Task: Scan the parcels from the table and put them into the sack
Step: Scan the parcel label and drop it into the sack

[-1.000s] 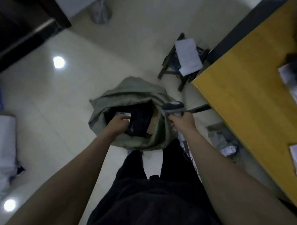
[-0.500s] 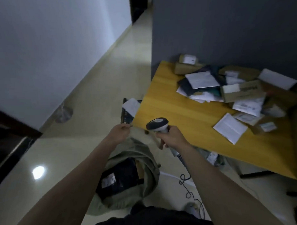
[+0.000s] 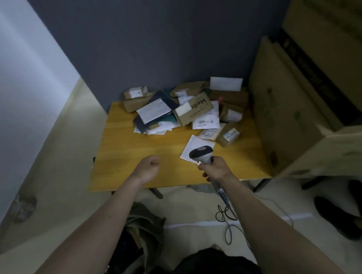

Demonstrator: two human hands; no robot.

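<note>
Left hand (image 3: 148, 166) out of the sack (image 3: 147, 223), empty over the table (image 3: 122, 155), scanner (image 3: 201, 155) now above a white parcel (image 3: 193, 142)

Yellow wooden table (image 3: 134, 155), parcels (image 3: 185, 110) heaped at back, seemingly mailers and boxes

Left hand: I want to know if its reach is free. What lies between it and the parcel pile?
Only bare yellow table lies between the left hand and the parcel pile, as the head view shows.
</note>
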